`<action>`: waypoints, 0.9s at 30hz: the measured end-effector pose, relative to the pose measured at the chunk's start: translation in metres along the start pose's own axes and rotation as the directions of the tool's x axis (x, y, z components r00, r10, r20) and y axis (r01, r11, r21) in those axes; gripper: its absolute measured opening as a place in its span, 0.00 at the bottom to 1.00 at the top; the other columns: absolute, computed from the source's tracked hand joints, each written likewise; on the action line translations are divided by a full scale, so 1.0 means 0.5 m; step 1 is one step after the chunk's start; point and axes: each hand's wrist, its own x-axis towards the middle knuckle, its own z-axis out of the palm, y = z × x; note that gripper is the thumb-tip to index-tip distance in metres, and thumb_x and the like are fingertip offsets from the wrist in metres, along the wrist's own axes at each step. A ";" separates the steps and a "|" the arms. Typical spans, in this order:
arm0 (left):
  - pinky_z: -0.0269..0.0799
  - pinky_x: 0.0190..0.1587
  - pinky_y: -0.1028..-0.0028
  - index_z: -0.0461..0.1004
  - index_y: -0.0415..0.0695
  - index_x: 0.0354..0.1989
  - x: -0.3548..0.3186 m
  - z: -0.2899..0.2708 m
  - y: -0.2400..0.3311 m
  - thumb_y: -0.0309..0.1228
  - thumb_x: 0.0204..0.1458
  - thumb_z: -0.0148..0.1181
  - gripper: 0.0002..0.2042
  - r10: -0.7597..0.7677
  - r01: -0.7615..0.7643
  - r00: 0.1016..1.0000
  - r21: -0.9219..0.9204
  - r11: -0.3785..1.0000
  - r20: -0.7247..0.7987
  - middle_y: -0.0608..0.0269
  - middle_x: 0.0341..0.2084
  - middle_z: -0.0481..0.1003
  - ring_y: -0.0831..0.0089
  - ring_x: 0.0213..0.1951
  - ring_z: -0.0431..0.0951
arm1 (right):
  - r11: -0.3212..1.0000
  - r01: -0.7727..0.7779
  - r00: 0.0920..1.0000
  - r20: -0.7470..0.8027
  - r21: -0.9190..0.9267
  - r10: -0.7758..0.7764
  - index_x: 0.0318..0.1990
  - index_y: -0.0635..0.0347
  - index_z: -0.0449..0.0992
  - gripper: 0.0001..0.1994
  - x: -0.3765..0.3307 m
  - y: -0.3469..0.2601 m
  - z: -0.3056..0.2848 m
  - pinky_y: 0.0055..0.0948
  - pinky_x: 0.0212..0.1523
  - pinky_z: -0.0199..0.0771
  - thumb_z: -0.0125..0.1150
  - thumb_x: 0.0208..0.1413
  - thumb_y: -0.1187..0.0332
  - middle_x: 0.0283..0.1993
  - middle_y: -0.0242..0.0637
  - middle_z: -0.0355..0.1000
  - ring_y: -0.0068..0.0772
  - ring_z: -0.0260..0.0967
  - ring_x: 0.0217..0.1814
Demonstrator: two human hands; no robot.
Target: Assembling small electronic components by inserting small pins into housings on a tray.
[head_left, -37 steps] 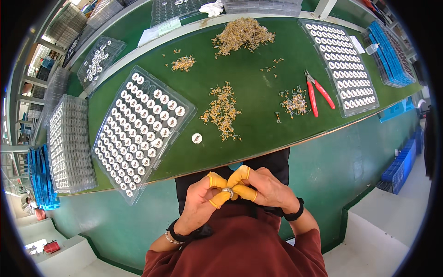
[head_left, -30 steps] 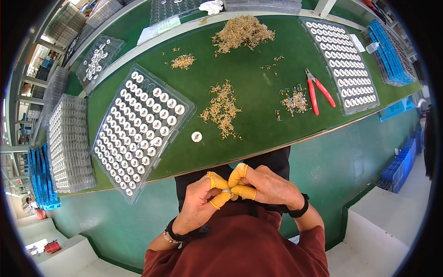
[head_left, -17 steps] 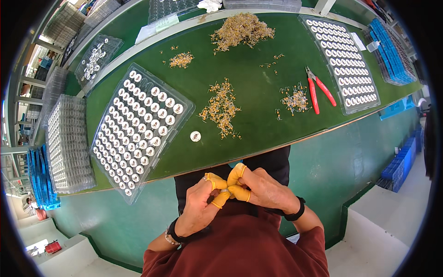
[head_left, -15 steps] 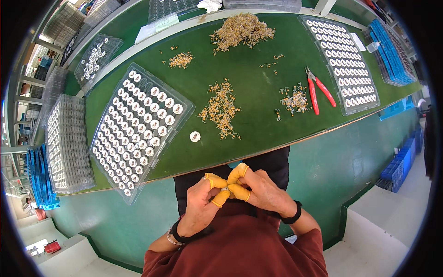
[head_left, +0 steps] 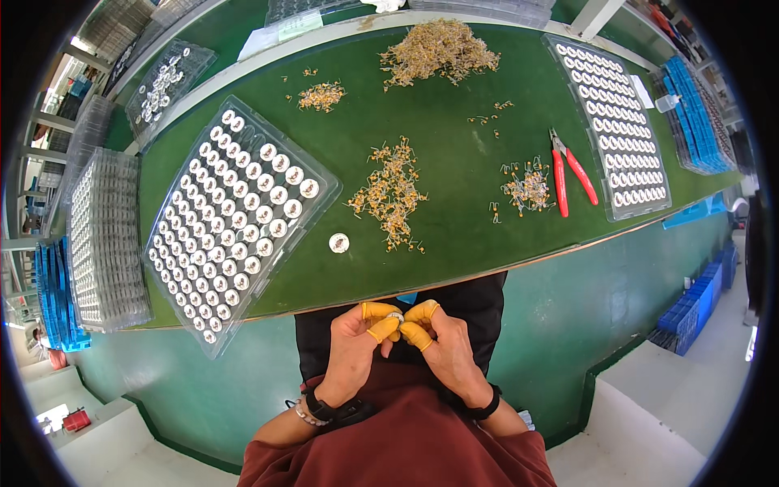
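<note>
Just off the table's front edge, my left hand (head_left: 357,339) pinches a small round whitish disc (head_left: 396,316) between yellow-cotted fingertips. From the other side my right hand (head_left: 442,337) meets it, yellow-cotted fingertips closed at the disc's edge; whatever else they may grip is hidden. On the green tabletop (head_left: 454,219) lies a single white disc (head_left: 339,243) with a dark centre. Beside it spreads a pile of small yellow wire-leaded components (head_left: 391,195). At the left a clear tray (head_left: 324,188) holds many similar white discs.
Red-handled cutters (head_left: 560,174) lie right of a small heap of wired components (head_left: 527,188). A filled disc tray (head_left: 625,122) stands at far right, a large component heap (head_left: 438,53) at the back. Stacked trays (head_left: 105,243) stand left; blue trays (head_left: 698,114) stand right.
Both hands have shifted slightly and turned more upright, and the disc shows more between the fingertips. The view has tilted a little, so the table items appear shifted.
</note>
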 end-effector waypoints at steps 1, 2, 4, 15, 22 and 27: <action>0.64 0.23 0.81 0.75 0.34 0.40 0.000 -0.001 -0.001 0.23 0.55 0.58 0.07 -0.017 0.018 1.000 -0.057 0.998 0.014 0.62 0.28 0.76 0.80 0.23 0.71 | 0.999 0.002 1.000 -0.005 0.048 -0.002 0.37 0.66 0.71 0.07 0.001 -0.004 0.000 0.23 0.30 0.71 0.61 0.56 0.72 0.28 0.36 0.75 0.24 0.72 0.27; 0.64 0.23 0.81 0.75 0.34 0.40 0.001 -0.001 -0.003 0.23 0.55 0.58 0.07 -0.015 0.016 1.000 -0.061 0.998 0.009 0.62 0.28 0.76 0.80 0.23 0.71 | 0.995 0.005 1.000 -0.009 0.096 -0.004 0.37 0.66 0.71 0.07 0.002 -0.007 0.002 0.22 0.29 0.71 0.61 0.56 0.72 0.28 0.37 0.75 0.23 0.72 0.26; 0.64 0.23 0.80 0.75 0.35 0.41 0.003 0.002 -0.009 0.24 0.56 0.57 0.07 -0.068 0.063 0.998 -0.209 0.976 -0.016 0.62 0.30 0.76 0.79 0.24 0.71 | 0.997 0.003 1.000 -0.019 0.083 -0.002 0.37 0.66 0.71 0.08 0.004 -0.005 0.008 0.24 0.27 0.71 0.62 0.56 0.72 0.27 0.38 0.75 0.28 0.73 0.25; 0.65 0.21 0.79 0.76 0.38 0.40 0.034 -0.003 -0.019 0.24 0.57 0.55 0.06 -0.074 0.090 0.996 -0.379 0.921 0.057 0.63 0.33 0.77 0.77 0.24 0.73 | 0.979 -0.113 0.986 -0.101 0.170 0.131 0.36 0.65 0.71 0.07 0.019 -0.012 0.023 0.21 0.26 0.70 0.63 0.56 0.72 0.24 0.34 0.75 0.19 0.71 0.24; 0.66 0.21 0.79 0.76 0.39 0.40 0.044 -0.022 -0.033 0.24 0.58 0.54 0.06 -0.086 0.139 0.986 -0.426 0.894 0.141 0.62 0.35 0.77 0.76 0.25 0.74 | 0.975 -0.093 0.983 -0.135 0.202 0.122 0.36 0.66 0.70 0.06 0.017 -0.011 0.032 0.21 0.26 0.70 0.63 0.55 0.75 0.25 0.34 0.75 0.19 0.71 0.24; 0.66 0.21 0.79 0.76 0.40 0.41 0.049 -0.030 -0.033 0.25 0.59 0.53 0.06 -0.090 0.170 0.976 -0.442 0.881 0.197 0.62 0.36 0.77 0.76 0.26 0.74 | 0.985 -0.076 0.984 -0.146 0.156 0.099 0.36 0.66 0.70 0.07 0.014 -0.008 0.037 0.21 0.25 0.70 0.63 0.55 0.75 0.25 0.35 0.76 0.21 0.72 0.24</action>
